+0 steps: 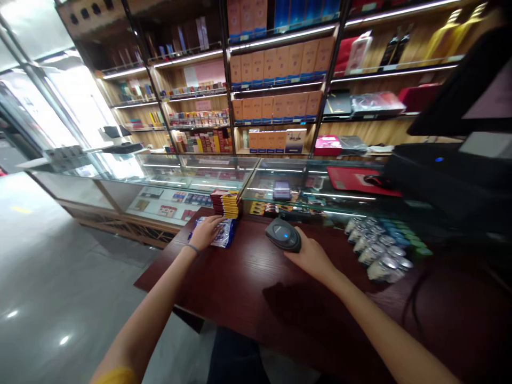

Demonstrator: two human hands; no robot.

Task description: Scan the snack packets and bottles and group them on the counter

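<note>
My left hand (205,232) lies with its fingers stretched out on shiny blue and silver packets (226,234), near the left end of the dark wooden counter (248,272). Just behind them rises a stack of red and yellow packets (227,204), close to the glass case. My right hand (310,255) is wrapped round a black barcode scanner (282,234) with a blue light on top. The scanner is held over the middle of the counter, its head turned toward the left. My right fingers are partly hidden beneath it.
A glass display case (192,173) borders the counter's far side. Several jars with silver lids (382,261) stand to the right, beside green and blue items (408,234). A dark register (440,176) and a red mat (344,180) are farther right. Stocked shelves (276,64) line the wall.
</note>
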